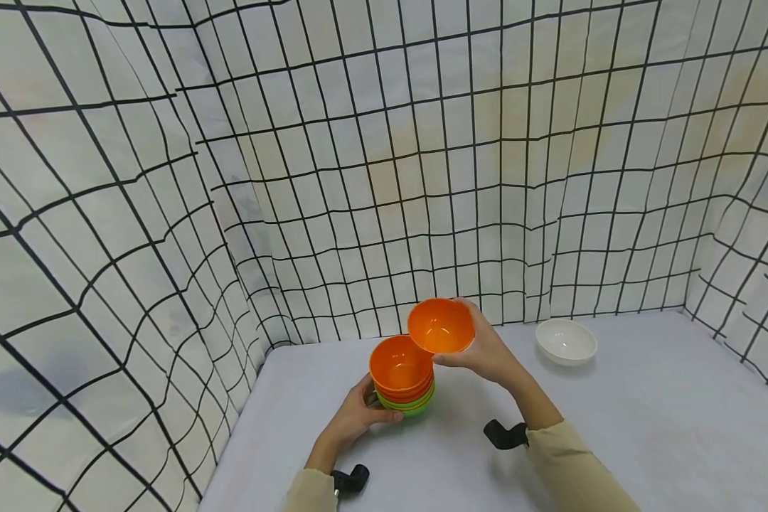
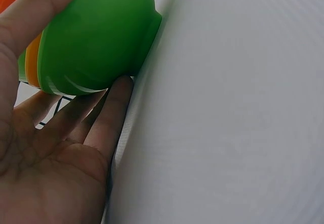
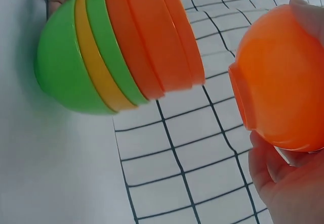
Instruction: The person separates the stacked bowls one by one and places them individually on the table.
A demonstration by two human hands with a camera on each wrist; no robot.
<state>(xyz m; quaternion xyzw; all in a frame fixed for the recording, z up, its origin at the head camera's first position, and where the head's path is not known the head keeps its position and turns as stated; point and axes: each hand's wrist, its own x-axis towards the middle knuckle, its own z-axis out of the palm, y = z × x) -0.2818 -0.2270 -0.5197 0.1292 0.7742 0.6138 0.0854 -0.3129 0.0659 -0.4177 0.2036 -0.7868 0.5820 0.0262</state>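
A nested stack of bowls [image 1: 400, 364] stands on the white table, orange ones on top of green ones, with a yellow-orange rim [image 3: 93, 57] showing between two green bowls. My left hand [image 1: 353, 419] holds the stack low on its left side, thumb across the front and fingers around the back. In the left wrist view the fingertips touch the lowest green bowl [image 2: 101, 37] near its foot. Above and to the right of the stack, my right hand [image 1: 486, 350] grips a single orange bowl [image 1: 441, 325] by its right side. That bowl is tilted, its inside facing the head camera.
A white bowl [image 1: 566, 343] sits by itself toward the table's back right. Behind and beside the white table [image 1: 653, 419] hang white cloth walls [image 1: 384, 171] with a black grid. A black wrist device [image 1: 505, 434] sticks out from each forearm.
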